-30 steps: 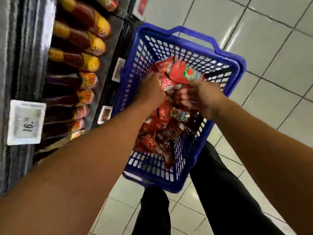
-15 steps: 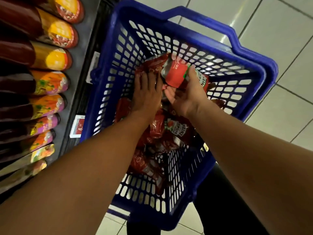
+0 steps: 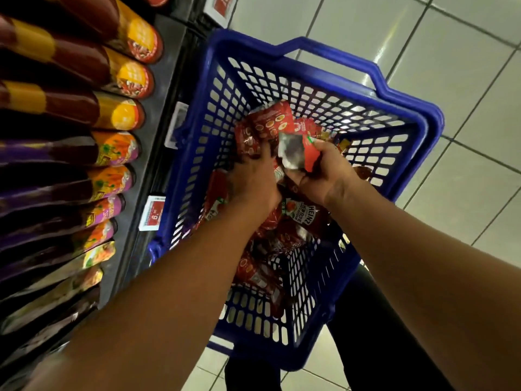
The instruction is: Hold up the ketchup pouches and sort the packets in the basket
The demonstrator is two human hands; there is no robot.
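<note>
Head view. Pale glossy floor tiles [image 3: 423, 52] with dark grout lines fill the right and top of the scene; dark trouser legs [image 3: 380, 334] stand on them below the basket.

Shelf unit [image 3: 166, 88], left edge: dark, stocked with rows of sauce pouches [image 3: 127, 80] lying on their sides, ends toward the camera, labelled yellow-orange in the upper rows and purple-orange lower down. White and red price tag [image 3: 153, 213] clipped to the shelf front, touching the basket's left wall.

Blue plastic basket [image 3: 408, 119]: lattice walls, moulded handle at the far rim, standing just beside the shelf. Contents: a heap of red ketchup pouches [image 3: 298, 218], one showing a Heinz label, others lying down to the near end.

Left hand [image 3: 253, 184]: inside the basket, fingers curled down over a red pouch [image 3: 267, 122] at the far end of the heap, gripping it.

Right hand [image 3: 324, 176]: inside the basket, just beside the left hand, fingers and thumb closed round a folded pouch [image 3: 298, 150], red with a silvery underside turned toward the camera, held slightly above the heap.

Both forearms bare, reaching in from the near edge.
</note>
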